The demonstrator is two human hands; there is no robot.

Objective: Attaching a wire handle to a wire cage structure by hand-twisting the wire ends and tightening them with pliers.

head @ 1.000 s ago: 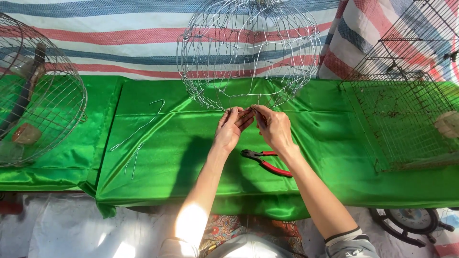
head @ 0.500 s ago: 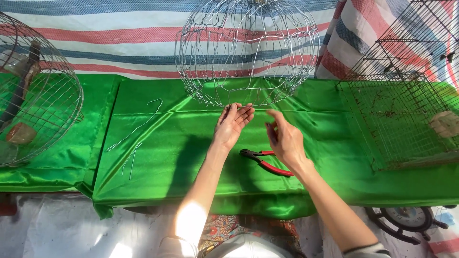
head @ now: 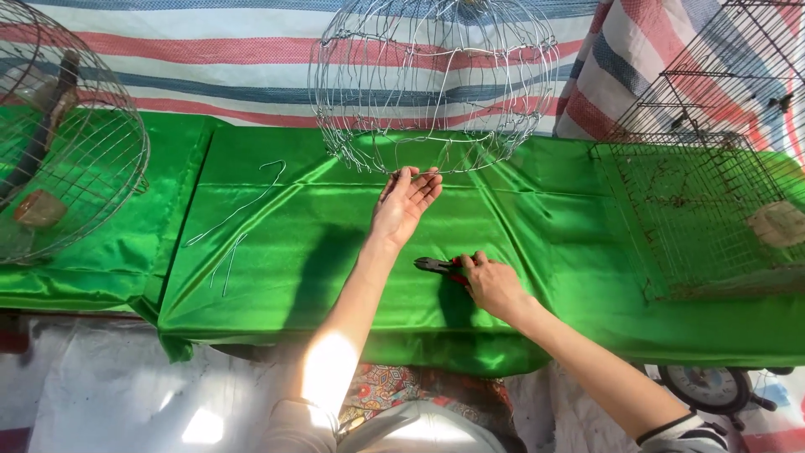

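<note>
A round, unfinished wire cage frame [head: 436,80] stands at the back middle of a table covered in green satin cloth [head: 285,268]. My left hand [head: 404,205] reaches up to its lower rim, palm up, fingers touching the bottom wire. My right hand [head: 490,283] lies lower on the cloth, its fingers closed over the red handles of a pair of pliers [head: 436,267] whose dark jaws point left.
Loose bent wires [head: 239,210] lie on the cloth at left. A round wire cage [head: 67,159] stands at the far left, a rectangular wire cage [head: 713,184] at the right. A striped tarp [head: 218,59] hangs behind. A clock [head: 708,387] lies on the floor.
My hands, together at the frame's rim a second ago, have parted. The right hand dropped down to the pliers and closed on them; the left hand stayed at the rim.
</note>
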